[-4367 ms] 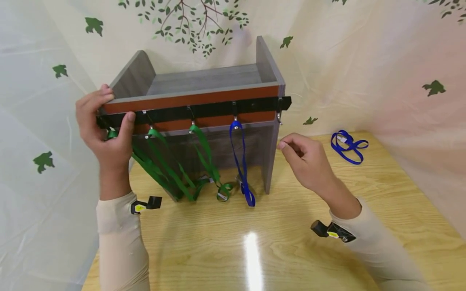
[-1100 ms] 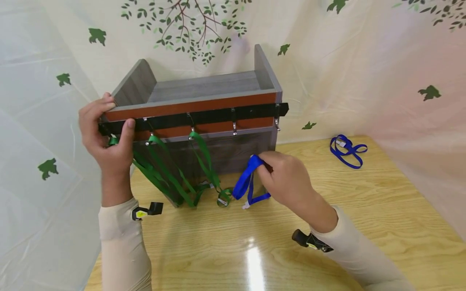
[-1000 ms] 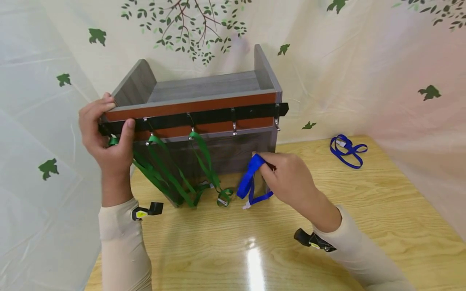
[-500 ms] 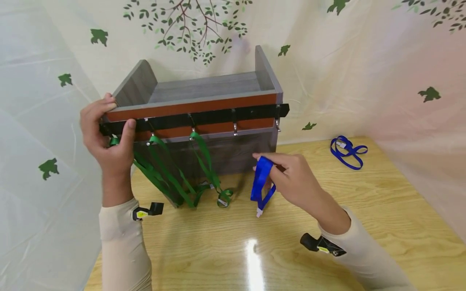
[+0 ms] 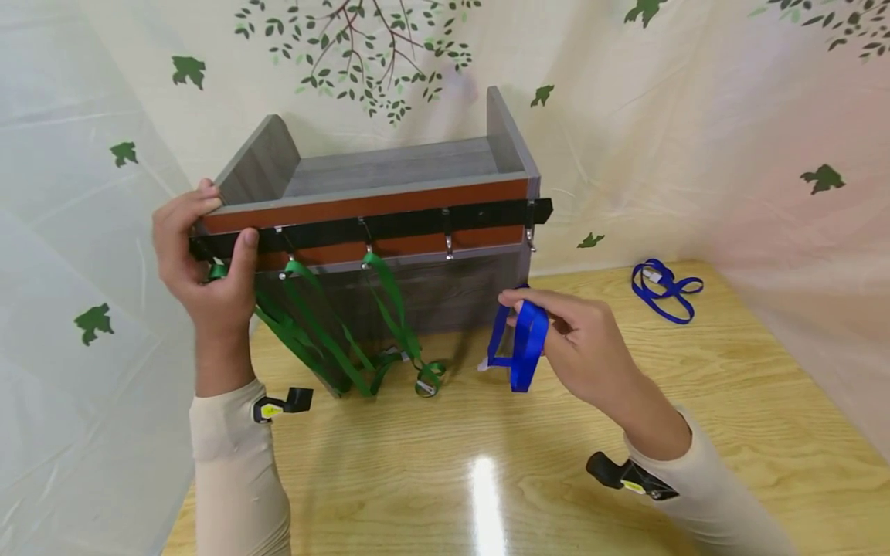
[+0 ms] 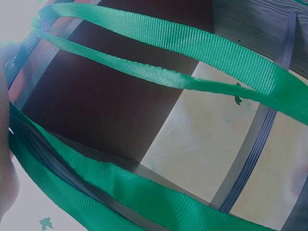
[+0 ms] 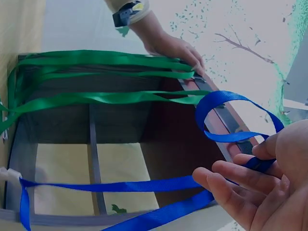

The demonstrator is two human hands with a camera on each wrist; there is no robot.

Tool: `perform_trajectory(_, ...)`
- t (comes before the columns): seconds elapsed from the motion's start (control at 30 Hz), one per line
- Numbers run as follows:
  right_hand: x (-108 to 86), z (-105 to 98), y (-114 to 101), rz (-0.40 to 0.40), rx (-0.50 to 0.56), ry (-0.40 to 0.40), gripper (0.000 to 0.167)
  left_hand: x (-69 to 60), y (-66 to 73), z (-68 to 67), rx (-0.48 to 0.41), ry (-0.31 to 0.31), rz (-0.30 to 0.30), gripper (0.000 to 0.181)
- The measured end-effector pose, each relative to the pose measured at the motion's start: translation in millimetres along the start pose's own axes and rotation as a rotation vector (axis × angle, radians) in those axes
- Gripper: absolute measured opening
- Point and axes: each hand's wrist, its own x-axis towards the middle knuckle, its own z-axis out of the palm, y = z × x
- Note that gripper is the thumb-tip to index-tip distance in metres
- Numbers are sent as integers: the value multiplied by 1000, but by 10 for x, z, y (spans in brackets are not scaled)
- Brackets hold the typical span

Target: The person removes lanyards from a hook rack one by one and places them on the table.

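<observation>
A grey shelf unit (image 5: 410, 158) with a reddish front strip carries a black hook rail (image 5: 410, 224). My left hand (image 5: 186, 266) grips the left end of the rail and shelf edge, thumb in front. Several green lanyards (image 5: 391, 289) hang from the left hooks; a green strap (image 6: 183, 41) crosses close in the left wrist view. My right hand (image 5: 591, 340) pinches a looped blue lanyard (image 5: 531, 344) by its strap, below and right of the rail. The lanyard's white clip (image 7: 9, 174) dangles in the right wrist view. Two silver hooks (image 5: 449, 245) show at the rail's right.
A second blue lanyard (image 5: 662, 272) lies coiled on the wooden table (image 5: 389, 479) at the right. Behind the shelf hangs a pale backdrop (image 5: 626, 116) printed with leaves and green birds. Lower ends of the green lanyards touch the table.
The blue lanyard hung on a right-side hook; my right hand took it off and has since drawn it to the right, its loop turning. My left hand keeps its grip.
</observation>
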Motion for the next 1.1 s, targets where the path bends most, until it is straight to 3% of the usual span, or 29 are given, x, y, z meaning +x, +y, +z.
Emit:
perform_trajectory(0.33,-46,-132,19,13,44,73,26,6,1,-14,0,2,4,70)
perform_trajectory(0.53,-66,-228,34,-47,84,162,28,-16,-16,-11,-14,-2,14,69)
perform_trajectory(0.77,-26,-297,127,-58,15,272,26,-5,-12,-9,-4,1,14,68)
perform_trajectory(0.9,-7,-344,217,-5,-50,321,24,0,-13,-3,-14,5,22,68)
perform_trajectory(1.0,1,-418,285,83,-100,358,24,-5,-25,-4,-17,3,31,68)
perform_trajectory(1.1,33,-501,367,130,-73,384,26,-2,-24,-17,-8,2,28,69)
